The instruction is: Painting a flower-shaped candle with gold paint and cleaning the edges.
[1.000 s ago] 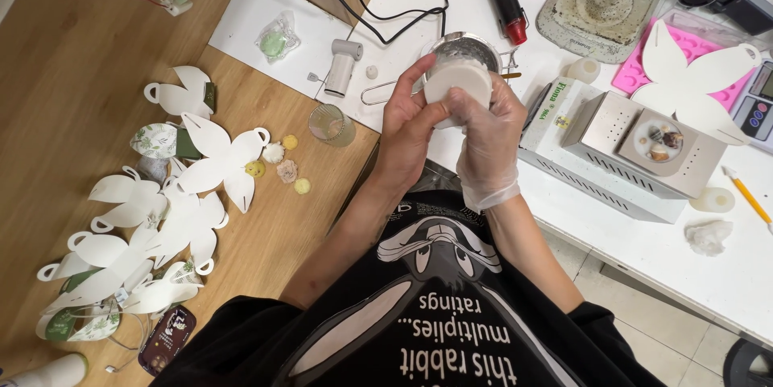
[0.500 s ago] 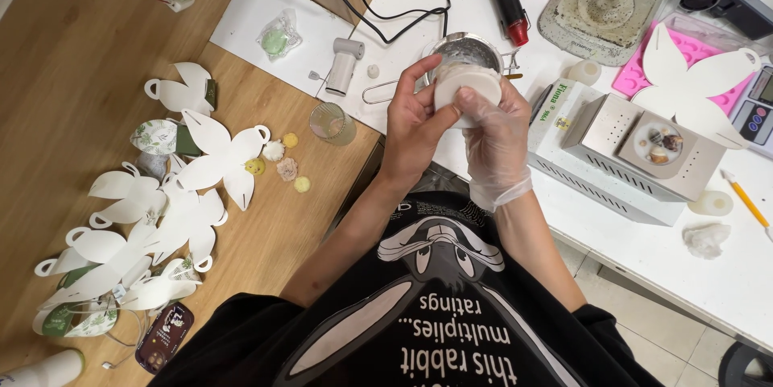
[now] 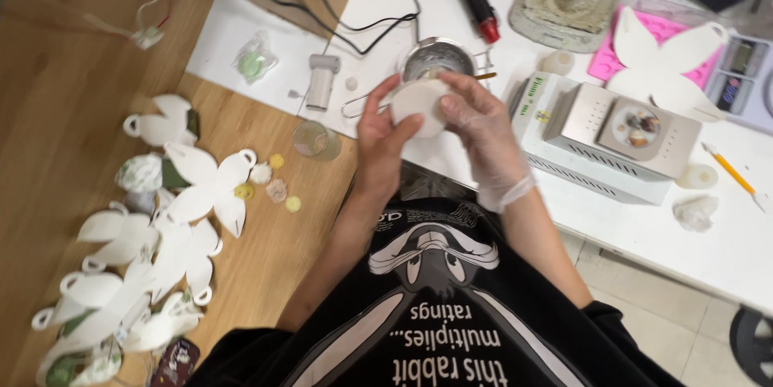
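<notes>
Both hands working white round mould, held above small metal pot mid-bench. Left hand and gloved right hand each clamped on mould. Judged step: freeing contents; next calls for steady squeeze over pot.

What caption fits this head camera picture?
Bare left hand and gloved right hand hold a round white disc above a small metal pot.

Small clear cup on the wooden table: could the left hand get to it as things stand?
Probably yes. The small clear cup stands just beside the left hand, nothing between them. But that hand, with the gloved right hand, holds a white round piece, which it would have to release first.
</notes>
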